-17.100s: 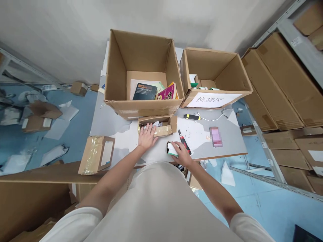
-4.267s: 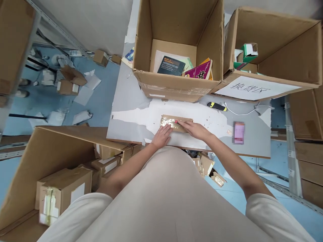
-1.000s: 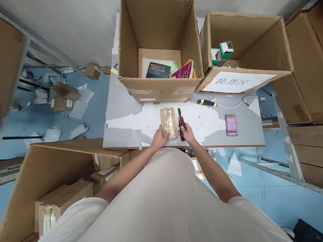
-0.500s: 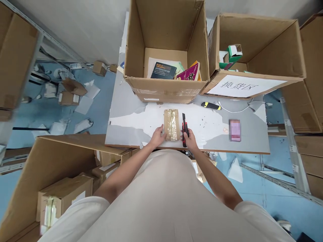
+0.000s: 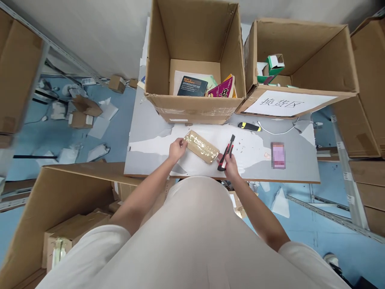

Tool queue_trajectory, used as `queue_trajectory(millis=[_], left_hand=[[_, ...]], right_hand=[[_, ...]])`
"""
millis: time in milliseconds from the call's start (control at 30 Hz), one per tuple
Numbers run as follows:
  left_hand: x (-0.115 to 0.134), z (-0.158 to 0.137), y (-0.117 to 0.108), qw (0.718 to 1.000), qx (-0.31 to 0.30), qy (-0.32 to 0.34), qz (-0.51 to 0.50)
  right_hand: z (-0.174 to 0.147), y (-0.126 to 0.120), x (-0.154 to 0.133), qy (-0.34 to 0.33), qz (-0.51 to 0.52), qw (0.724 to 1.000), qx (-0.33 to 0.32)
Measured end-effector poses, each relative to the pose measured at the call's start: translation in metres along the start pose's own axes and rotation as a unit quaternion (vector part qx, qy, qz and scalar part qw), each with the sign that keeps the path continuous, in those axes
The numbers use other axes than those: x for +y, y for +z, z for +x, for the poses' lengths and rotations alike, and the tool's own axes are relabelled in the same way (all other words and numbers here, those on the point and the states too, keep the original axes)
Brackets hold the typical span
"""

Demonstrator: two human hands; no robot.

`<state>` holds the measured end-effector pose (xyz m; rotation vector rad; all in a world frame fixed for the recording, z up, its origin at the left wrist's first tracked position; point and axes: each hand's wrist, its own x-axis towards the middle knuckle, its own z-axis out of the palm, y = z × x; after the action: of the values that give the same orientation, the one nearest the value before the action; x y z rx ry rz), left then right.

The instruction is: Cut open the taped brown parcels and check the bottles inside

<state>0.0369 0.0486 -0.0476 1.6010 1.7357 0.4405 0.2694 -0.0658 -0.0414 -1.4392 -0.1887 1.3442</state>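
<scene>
A small brown cardboard box wrapped in shiny clear tape lies slantwise over the white patch of the tabletop. My left hand pinches its upper left corner between thumb and fingers. In my right hand is a red and black box cutter, its dark tip pointing up and away from me. The right fingertips are at the lower right end of the box; whether they press on it I cannot tell.
Behind stand a large open carton with books inside and another carton bearing a handwritten white sign. A yellow and black cutter and a blurred pink item lie to the right. A big carton of parcels stands at lower left.
The taped box has turned from upright to slanted, its far end swung left. My left hand has moved up and left to its corner; my right hand has shifted slightly right, tilting the cutter.
</scene>
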Motion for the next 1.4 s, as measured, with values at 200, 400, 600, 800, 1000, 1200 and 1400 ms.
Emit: queue_trajectory(millis=[200, 400, 600, 800, 1000, 1200, 1400], left_hand=[[-0.023, -0.065, -0.001, 0.999, -0.011, -0.035, -0.021], [0.003, -0.041, -0.006, 0.977, -0.018, 0.17, 0.131], [0.019, -0.015, 0.002, 0.938, -0.102, 0.231, 0.236], [0.013, -0.014, 0.012, 0.947, -0.105, 0.224, 0.206], [0.014, -0.014, 0.012, 0.947, -0.101, 0.225, 0.205], [0.015, -0.014, 0.012, 0.947, -0.1, 0.227, 0.206], [0.018, -0.017, 0.016, 0.952, -0.093, 0.198, 0.213]], right_hand=[[0.052, 0.006, -0.034, -0.105, -0.178, 0.976, -0.061], [0.008, -0.029, -0.054, -0.121, -0.494, 0.858, -0.068], [-0.027, -0.032, -0.055, -0.154, -0.654, 0.734, -0.099], [-0.034, -0.02, -0.051, -0.177, -0.706, 0.682, -0.074], [-0.039, -0.014, -0.052, -0.158, -0.725, 0.667, -0.067], [-0.044, 0.009, -0.047, -0.114, -0.774, 0.622, -0.026], [-0.045, 0.031, -0.04, -0.121, -0.773, 0.622, 0.011]])
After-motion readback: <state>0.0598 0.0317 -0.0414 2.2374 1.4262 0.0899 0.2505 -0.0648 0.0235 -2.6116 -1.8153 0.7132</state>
